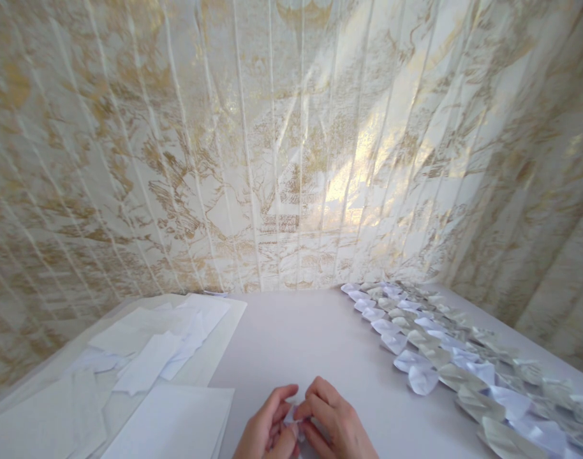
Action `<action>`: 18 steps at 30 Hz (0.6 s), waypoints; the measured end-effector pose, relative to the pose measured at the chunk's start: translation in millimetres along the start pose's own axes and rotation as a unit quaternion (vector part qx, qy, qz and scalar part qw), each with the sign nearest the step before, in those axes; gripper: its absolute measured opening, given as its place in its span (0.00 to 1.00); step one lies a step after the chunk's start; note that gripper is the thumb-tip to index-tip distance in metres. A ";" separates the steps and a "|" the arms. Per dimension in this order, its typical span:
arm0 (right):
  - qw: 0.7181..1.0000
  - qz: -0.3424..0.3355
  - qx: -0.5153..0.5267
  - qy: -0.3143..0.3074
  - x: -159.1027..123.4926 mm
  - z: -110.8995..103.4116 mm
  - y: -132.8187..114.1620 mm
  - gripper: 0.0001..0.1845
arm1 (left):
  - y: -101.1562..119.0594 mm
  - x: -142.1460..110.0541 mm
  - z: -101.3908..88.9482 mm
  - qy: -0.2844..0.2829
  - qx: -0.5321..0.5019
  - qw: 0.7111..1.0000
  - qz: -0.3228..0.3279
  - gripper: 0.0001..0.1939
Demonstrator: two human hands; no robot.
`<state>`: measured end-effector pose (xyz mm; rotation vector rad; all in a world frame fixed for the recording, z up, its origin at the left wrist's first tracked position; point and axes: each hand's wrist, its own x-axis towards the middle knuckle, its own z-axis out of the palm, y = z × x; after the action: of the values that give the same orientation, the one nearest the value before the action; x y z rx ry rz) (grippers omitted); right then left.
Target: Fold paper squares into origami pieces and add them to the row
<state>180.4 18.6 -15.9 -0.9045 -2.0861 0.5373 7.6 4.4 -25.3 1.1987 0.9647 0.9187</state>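
A small piece of white paper (292, 415) is pinched between my two hands at the bottom middle of the view. My left hand (271, 426) has its thumb and fingers curled round the paper from the left. From the right, the bent fingertips of my right hand (330, 417) press on the same piece. Most of the paper is hidden by the fingers, so its full shape cannot be made out. Both hands are just over the pale tabletop (282, 344).
To the left lie loose white paper pieces (148, 363) on a larger sheet, with a stack of white paper (171, 421) nearer. Rows of curled, petal-like white and greyish paper pieces (420, 379) cover the right side. A gold-patterned curtain (253, 159) hangs behind the table.
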 end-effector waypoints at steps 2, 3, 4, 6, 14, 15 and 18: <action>1.000 0.008 0.009 -0.005 -0.1 0.8 0.2 0.08 | 0.9 0.1 -0.4 0.000 -0.004 1.000 0.002 0.26; 1.000 0.012 0.015 -0.003 -0.6 2.3 1.2 0.08 | 0.9 0.2 -0.8 0.001 -0.005 1.000 0.005 0.24; 1.000 0.015 0.022 0.004 -1.1 4.0 2.5 0.08 | 0.9 0.3 -1.3 0.000 -0.005 1.000 0.008 0.23; 0.999 0.018 0.042 0.019 -1.8 6.9 4.7 0.07 | 1.4 0.4 -2.2 -0.003 -0.002 1.000 0.016 0.21; 0.984 0.101 0.141 0.042 4.8 -3.9 -4.2 0.11 | 5.4 2.3 -5.4 0.004 -0.054 0.998 0.035 0.25; 0.979 0.119 0.160 0.050 5.0 -4.4 -4.2 0.12 | 4.8 3.1 -5.9 0.005 -0.070 0.997 0.034 0.27; 0.961 0.165 0.211 0.069 4.4 -2.0 -0.8 0.18 | 2.8 5.7 -7.4 0.016 -0.107 0.994 0.019 0.29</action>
<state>179.8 21.5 -12.1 -1.0022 -1.6123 1.0205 2.3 12.4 -23.9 1.0263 0.8489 1.0458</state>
